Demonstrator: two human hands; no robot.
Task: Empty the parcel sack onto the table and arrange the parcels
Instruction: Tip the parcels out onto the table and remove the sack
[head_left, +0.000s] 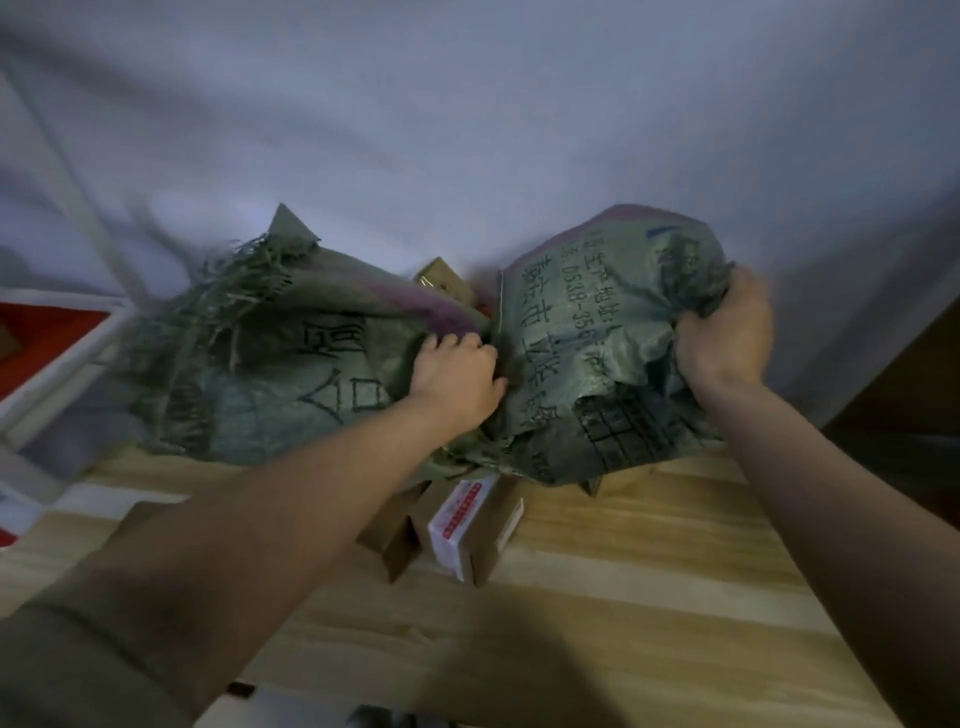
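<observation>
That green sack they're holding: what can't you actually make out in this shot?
- Head view: what remains inside the sack; its woven cloth hides it.
- Head view: the far sides of the parcels on the table; sack and left forearm cover them.
- Head view: the brown box behind the sack; only a corner shows.
- Head view: left hand and right hand fingertips, buried in folds.
- The printing is blurred and creased.

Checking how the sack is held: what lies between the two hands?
In the head view, only bunched green sack fabric spans from the left hand to the right hand; both grip it.
</observation>
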